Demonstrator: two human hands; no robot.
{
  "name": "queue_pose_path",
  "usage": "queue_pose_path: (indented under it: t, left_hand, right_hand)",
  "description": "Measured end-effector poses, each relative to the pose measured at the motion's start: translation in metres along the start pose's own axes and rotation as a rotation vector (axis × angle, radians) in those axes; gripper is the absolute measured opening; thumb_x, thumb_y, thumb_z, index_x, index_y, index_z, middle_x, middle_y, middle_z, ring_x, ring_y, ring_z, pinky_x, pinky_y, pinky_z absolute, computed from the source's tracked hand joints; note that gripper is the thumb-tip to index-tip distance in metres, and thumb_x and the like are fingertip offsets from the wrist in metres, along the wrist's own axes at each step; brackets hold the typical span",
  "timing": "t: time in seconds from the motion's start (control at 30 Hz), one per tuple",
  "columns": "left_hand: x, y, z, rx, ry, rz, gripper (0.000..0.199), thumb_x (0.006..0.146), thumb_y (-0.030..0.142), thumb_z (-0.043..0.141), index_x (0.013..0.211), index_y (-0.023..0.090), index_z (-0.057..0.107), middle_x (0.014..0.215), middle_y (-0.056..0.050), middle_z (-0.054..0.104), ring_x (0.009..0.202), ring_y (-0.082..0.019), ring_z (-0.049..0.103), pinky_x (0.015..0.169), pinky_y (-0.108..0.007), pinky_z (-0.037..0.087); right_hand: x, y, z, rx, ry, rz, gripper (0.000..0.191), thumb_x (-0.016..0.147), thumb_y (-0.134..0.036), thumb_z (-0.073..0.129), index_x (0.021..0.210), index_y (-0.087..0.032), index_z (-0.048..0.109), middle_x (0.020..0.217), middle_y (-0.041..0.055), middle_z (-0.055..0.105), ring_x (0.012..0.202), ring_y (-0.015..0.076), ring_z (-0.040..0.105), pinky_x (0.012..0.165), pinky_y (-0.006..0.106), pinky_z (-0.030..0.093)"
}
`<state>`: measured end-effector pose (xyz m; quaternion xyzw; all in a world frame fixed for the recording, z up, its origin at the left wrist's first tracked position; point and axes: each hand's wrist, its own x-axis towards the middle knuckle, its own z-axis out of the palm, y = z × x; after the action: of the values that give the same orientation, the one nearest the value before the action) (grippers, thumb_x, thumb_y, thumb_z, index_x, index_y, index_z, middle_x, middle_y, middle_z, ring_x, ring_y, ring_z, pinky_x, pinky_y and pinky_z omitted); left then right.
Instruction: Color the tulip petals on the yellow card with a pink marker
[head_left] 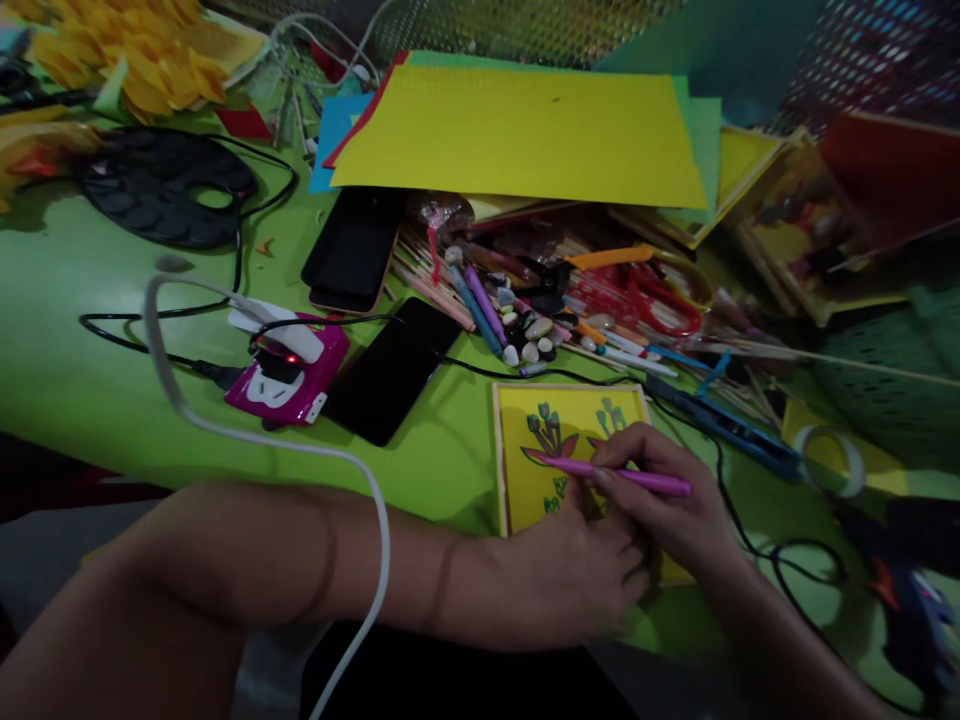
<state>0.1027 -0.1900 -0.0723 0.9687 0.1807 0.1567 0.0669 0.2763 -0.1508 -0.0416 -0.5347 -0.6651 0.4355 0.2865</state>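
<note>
A yellow panel point(517, 496) with a pale wooden rim lies on the green table, with small green and pink flower drawings on it. My right hand point(671, 490) is closed on a pink pen point(651, 481), whose tip touches a pink leaf of the upper left flower. Across the lower part of the panel rests my left hand point(574, 575), just below the pen. It lies over the panel with its fingers partly bent and spread, and nothing shows in it.
Phones point(395, 372) and a magenta power adapter point(330, 362) lie left of the panel. Behind it are pebbles point(537, 328), pens, scissors point(660, 300) and yellow sheets point(517, 135). A white cable point(375, 560) crosses over my left forearm. Tape point(851, 470) lies right.
</note>
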Motion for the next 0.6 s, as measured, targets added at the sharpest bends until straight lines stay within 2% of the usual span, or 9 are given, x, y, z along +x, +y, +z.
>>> queue_pose_path:
  t: [0.23,0.4,0.6]
  left_hand:
    - [-0.003,0.001,-0.002,0.048,-0.015,0.001,0.043,0.106,0.028,0.047,0.143,0.016,0.064,0.148,-0.015,0.062,0.138,-0.033,0.053,0.096,-0.051,0.056]
    - [-0.003,0.001,0.000,0.073,0.007,0.005,0.042,0.107,0.031,0.047,0.142,0.016,0.065,0.146,-0.015,0.063,0.137,-0.034,0.055,0.097,-0.053,0.056]
    - [-0.003,-0.001,-0.002,0.056,0.037,-0.004,0.043,0.105,0.035,0.054,0.141,0.014,0.065,0.144,-0.016,0.064,0.134,-0.034,0.056,0.093,-0.053,0.058]
  right_hand:
    - [-0.002,0.007,-0.005,-0.023,0.000,-0.006,0.010,0.091,-0.025,0.074,0.083,-0.026,0.068,0.076,-0.0015,0.067,0.069,0.0170,0.064,0.063,0.028,0.051]
    - [-0.004,0.010,-0.006,-0.013,-0.003,0.014,0.009,0.092,-0.026,0.074,0.084,-0.026,0.068,0.078,-0.0015,0.067,0.070,0.0177,0.064,0.070,0.031,0.054]
    - [-0.003,0.006,-0.006,-0.012,0.009,0.037,0.011,0.092,-0.029,0.074,0.082,-0.027,0.069,0.077,-0.0005,0.067,0.069,0.0197,0.064,0.068,0.033,0.054]
